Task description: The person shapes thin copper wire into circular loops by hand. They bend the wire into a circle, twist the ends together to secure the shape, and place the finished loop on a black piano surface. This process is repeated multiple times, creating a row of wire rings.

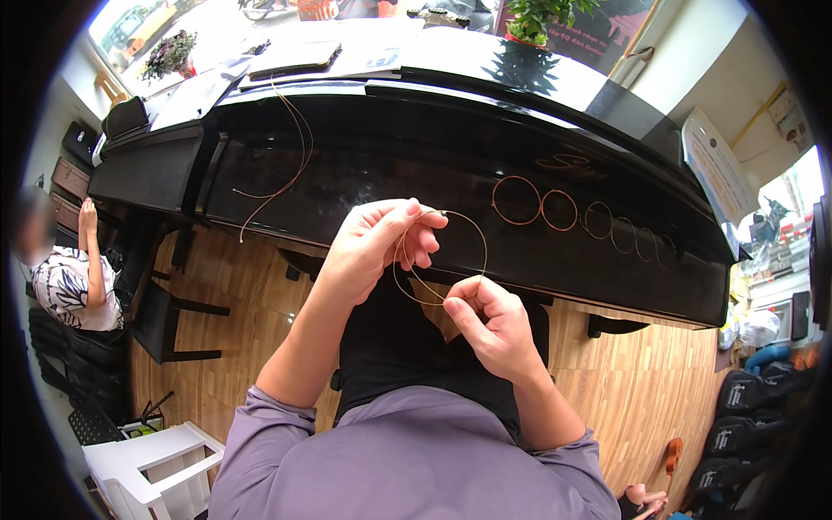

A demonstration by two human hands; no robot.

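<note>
While raised, both hands (pixel 433 277) pinch a coiled string (pixel 440 257).

We get bright daylight from the windows at top left, blown out there. It throws white glare along the glossy black piano lid (pixel 485 61), which mirrors the potted green plant (pixel 533 16). Centre is sharp. Heavy fisheye bending at the rim, black vignette corners, and the figure at left is blurred.
</note>
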